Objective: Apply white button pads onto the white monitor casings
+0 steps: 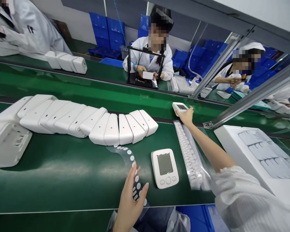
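My right hand (187, 116) reaches forward and grips a white blood pressure monitor (177, 105), its grey screen facing up, over the green conveyor belt. My left hand (131, 196) rests near the front edge, thumb and fingers apart, touching a curved clear strip of round white stickers (129, 152). Another blood pressure monitor (164, 168) lies face up between my hands, showing a screen and buttons. A long row of white monitor housings (111, 129) stands on edge to the left. One more housing (8, 145) leans at the far left with its labelled back showing.
A clear bag of small white parts (187, 154) lies beside my right forearm. A white foam tray (251, 151) stands at the right, below a metal frame post (217, 71). Across the green belt (106, 91), co-workers (147, 56) sit at another bench with a black stand (145, 84).
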`<control>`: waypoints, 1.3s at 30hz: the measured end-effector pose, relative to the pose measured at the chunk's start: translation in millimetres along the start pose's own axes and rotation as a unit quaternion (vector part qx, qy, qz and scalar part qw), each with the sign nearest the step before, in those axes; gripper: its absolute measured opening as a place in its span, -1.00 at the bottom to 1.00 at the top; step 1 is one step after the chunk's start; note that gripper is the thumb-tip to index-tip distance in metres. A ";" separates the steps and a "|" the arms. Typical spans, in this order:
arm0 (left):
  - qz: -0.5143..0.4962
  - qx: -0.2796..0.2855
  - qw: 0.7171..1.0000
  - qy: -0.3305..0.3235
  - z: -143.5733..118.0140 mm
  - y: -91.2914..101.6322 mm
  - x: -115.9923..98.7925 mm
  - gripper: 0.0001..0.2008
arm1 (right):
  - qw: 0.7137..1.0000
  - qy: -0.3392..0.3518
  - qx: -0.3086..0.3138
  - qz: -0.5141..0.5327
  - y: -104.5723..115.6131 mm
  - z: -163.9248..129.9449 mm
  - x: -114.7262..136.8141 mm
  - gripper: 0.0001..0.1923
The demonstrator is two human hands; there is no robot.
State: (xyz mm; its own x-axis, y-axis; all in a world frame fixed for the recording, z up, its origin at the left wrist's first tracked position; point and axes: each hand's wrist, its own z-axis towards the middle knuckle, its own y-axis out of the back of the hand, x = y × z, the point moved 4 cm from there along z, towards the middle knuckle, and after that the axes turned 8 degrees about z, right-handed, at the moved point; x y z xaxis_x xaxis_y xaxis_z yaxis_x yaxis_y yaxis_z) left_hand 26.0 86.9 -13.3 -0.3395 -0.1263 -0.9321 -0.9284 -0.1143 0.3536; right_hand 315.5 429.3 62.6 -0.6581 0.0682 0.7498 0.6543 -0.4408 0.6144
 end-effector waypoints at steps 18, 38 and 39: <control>0.179 0.028 0.978 -0.105 5.5 -28.3 -16.3 -0.23 | 0.954 0.174 0.240 0.039 64.8 -240.1 -13.0 -0.03; 0.148 0.006 0.985 -0.090 -2.7 -41.1 -14.0 -0.44 | 0.922 -0.008 0.327 0.209 52.3 -295.9 4.1 -0.45; 0.114 0.016 0.991 -0.074 -6.6 -41.5 -13.3 -0.45 | 0.922 -0.020 0.314 0.226 54.8 -299.4 8.2 -0.48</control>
State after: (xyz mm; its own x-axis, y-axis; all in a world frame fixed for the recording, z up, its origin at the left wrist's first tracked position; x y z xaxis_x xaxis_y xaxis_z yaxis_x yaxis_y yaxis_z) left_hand 70.0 86.8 -15.1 -0.5577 -0.0002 -0.8300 -0.8281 -0.0686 0.5564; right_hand 234.4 137.8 28.9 -0.2591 0.0429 0.9649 0.9531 0.1731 0.2482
